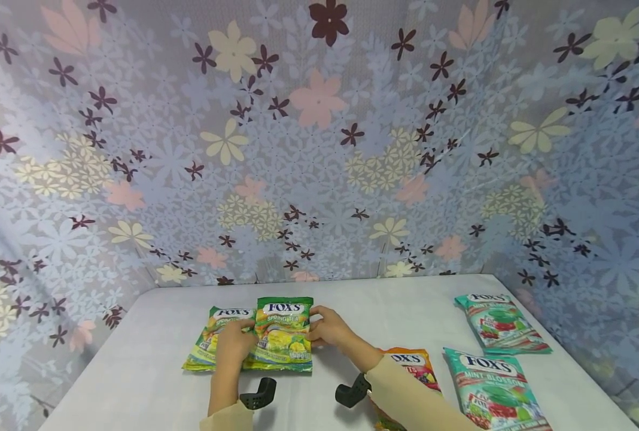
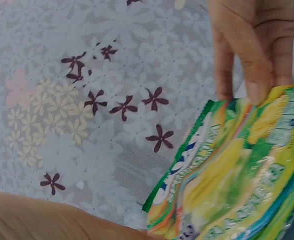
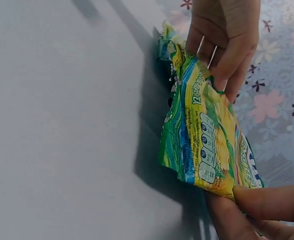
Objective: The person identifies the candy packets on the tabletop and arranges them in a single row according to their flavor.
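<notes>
Both hands hold a green and yellow Fox's Spring Tea candy bag (image 1: 283, 332) by its opposite sides, label facing up. My left hand (image 1: 236, 342) grips its left edge, while my right hand (image 1: 327, 328) pinches the right edge between thumb and fingers, as the right wrist view shows at the bag's corner (image 3: 207, 150). Under that bag a shadow falls on the white table. A second Spring Tea bag (image 1: 205, 350) lies just left of it, partly covered by my left hand and wrist. In the left wrist view the held bag (image 2: 222, 185) appears tilted.
Two teal Fox's Mint Blossom bags, one farther back (image 1: 505, 326) and one nearer (image 1: 497, 389), lie on the right of the white table (image 1: 395, 305). An orange-red Fox's bag (image 1: 419, 362) is partly hidden under my right sleeve. Behind hangs a floral curtain (image 1: 319, 179).
</notes>
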Demonstrator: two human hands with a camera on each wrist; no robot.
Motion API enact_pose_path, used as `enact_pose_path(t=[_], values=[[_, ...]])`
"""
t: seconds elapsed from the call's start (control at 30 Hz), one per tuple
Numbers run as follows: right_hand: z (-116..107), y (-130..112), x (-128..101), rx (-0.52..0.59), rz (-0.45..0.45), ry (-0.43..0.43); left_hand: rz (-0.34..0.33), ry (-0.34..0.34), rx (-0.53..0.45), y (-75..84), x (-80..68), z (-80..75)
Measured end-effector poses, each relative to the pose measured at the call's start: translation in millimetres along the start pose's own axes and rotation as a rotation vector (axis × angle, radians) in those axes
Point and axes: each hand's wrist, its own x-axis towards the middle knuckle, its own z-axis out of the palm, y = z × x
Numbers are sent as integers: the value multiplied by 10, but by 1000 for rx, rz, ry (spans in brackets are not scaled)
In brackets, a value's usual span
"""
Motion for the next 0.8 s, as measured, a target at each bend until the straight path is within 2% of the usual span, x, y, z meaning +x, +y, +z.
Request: enact_pose_path(t=[0.13,0.37,0.5,0.8], values=[[64,34,5,-20,10,20,-33,1,17,-14,-4,-10],[146,34,4,-76,18,64,-82,65,89,-52,12,3],[166,41,12,-95,16,71,-120,72,127,-71,30,25],[197,44,28,-176,23,86,-113,109,166,-93,40,78]])
